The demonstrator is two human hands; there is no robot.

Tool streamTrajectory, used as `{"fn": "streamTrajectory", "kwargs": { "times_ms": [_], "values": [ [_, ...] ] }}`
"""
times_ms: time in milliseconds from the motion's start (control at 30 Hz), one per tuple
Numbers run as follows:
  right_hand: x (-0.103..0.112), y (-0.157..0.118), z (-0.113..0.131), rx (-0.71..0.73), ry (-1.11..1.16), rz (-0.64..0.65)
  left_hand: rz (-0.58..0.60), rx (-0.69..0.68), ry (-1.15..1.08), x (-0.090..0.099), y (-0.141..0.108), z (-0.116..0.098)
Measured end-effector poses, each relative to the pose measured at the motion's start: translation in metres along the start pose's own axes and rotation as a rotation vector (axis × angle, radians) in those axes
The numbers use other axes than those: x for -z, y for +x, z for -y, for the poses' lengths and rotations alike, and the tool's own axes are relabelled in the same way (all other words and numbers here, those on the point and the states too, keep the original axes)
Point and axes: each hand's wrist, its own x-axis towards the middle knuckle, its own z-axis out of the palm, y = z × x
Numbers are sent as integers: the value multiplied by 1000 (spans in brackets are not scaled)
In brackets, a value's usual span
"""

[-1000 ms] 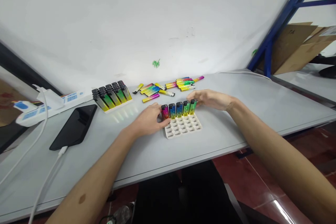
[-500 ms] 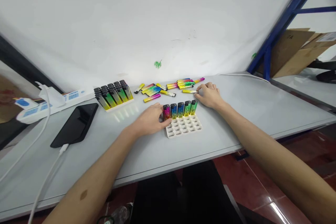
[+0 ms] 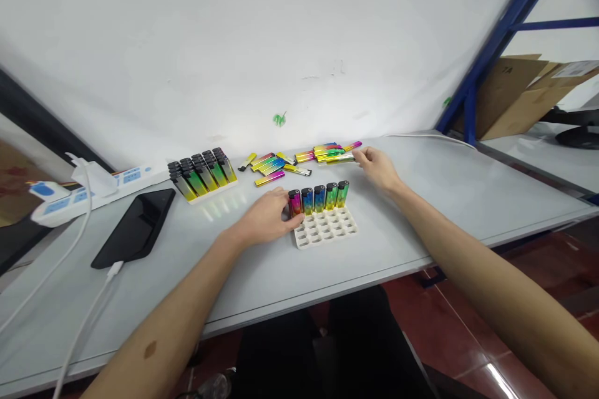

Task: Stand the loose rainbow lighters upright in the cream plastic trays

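My left hand (image 3: 264, 218) grips the left side of a white slotted tray (image 3: 326, 239), thumb in front and fingers behind, beside a pink lighter (image 3: 294, 202). Several lighters (image 3: 319, 199) with black tops stand upright in the tray's back row, while its front slots hold nothing. Farther back on the right, my right hand (image 3: 378, 168) pinches the end of a shiny yellow lighter (image 3: 340, 158), blurred and held roughly level. Beyond and to the left of it, loose shiny lighters (image 3: 271, 165) lie scattered near the wall.
A second white tray (image 3: 213, 192), packed with upright lighters (image 3: 203, 171), stands at left. Nearby are a black phone (image 3: 134, 227) on a white cable and a power strip (image 3: 126, 182). Blue frame posts (image 3: 470, 109) and cardboard boxes (image 3: 519, 96) are at right.
My right hand has picked the yellow lighter up from the table and raised it slightly. My left hand keeps its hold at the tray; the view has shifted a little.
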Motion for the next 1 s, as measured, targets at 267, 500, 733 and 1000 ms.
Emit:
{"fn": "streamTrajectory", "kwargs": {
  "times_ms": [267,500,733,1000],
  "values": [
    [-13,-15,21,-190,665,111,-9,15,-14,0,0,0],
    [-11,-19,25,-383,648,227,6,5,25,0,0,0],
    [-6,-24,30,-219,506,283,3,9,25,0,0,0],
    [-2,-22,32,-346,621,284,33,20,-15,5,-2,0]
  ]
}}
